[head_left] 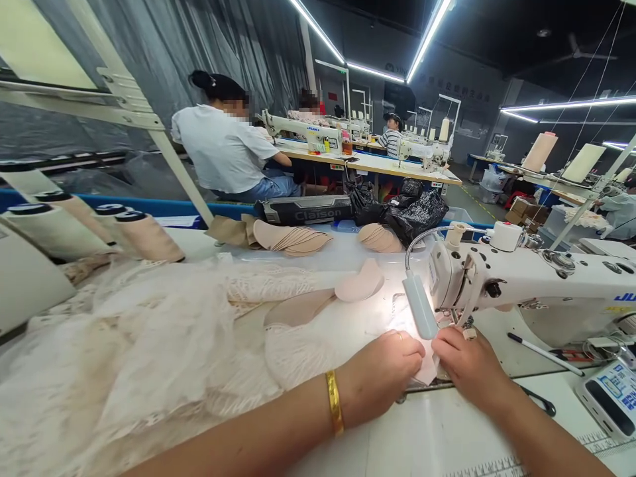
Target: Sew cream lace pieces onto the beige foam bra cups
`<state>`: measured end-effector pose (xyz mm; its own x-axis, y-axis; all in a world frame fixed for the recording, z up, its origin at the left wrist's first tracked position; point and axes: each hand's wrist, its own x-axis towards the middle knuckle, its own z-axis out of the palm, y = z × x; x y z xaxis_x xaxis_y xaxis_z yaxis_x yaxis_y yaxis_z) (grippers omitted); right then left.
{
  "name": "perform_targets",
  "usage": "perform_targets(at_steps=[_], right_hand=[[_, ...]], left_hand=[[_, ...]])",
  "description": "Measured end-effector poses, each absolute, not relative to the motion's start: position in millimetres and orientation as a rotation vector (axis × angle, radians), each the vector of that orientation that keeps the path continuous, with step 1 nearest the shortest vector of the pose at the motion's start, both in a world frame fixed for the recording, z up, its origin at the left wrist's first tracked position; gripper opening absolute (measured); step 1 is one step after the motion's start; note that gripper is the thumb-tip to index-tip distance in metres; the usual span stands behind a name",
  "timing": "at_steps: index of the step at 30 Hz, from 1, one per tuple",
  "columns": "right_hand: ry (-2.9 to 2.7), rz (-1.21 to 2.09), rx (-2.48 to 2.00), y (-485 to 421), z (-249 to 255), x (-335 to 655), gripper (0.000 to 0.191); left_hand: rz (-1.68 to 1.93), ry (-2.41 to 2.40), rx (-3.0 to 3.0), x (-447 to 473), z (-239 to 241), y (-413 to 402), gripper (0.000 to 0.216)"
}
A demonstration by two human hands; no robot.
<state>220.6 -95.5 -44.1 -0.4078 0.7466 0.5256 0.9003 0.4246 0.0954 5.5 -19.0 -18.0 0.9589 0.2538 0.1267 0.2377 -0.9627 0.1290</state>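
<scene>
A white sewing machine stands at the right, a small lamp on a bendy neck glowing by its needle area. Just below that lamp, my left hand pinches a pale pink fabric piece from the left. My right hand grips the same piece from the right, close to the presser foot, which is mostly hidden. Left of my hands lie a pale pink cup-shaped pad, a beige curved piece and a lace-covered piece.
Cream lace fabric is heaped at the left, beside thread cones. Stacked beige pads and black plastic bags line the back. A white-handled tool, scissors and a control box lie right. A co-worker sits beyond.
</scene>
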Motion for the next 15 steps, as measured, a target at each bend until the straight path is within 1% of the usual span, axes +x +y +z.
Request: perform_targets(at_steps=[3,9,15], right_hand=[[-2.295,-0.526,-1.421,-94.7,-47.6,226.5,0.031],[-2.277,-0.404,-1.448,-97.0,-42.6,233.5,0.031],[-2.325,-0.270,-1.310,-101.3,-38.6,229.7,0.041]], left_hand=[[0.290,0.336,3.028,3.1,-21.9,-17.3,0.021],[0.394,0.274,3.105,-0.7,-18.7,-15.4,0.023],[0.562,0.283,3.166,-0.9,-24.1,-7.8,0.014]])
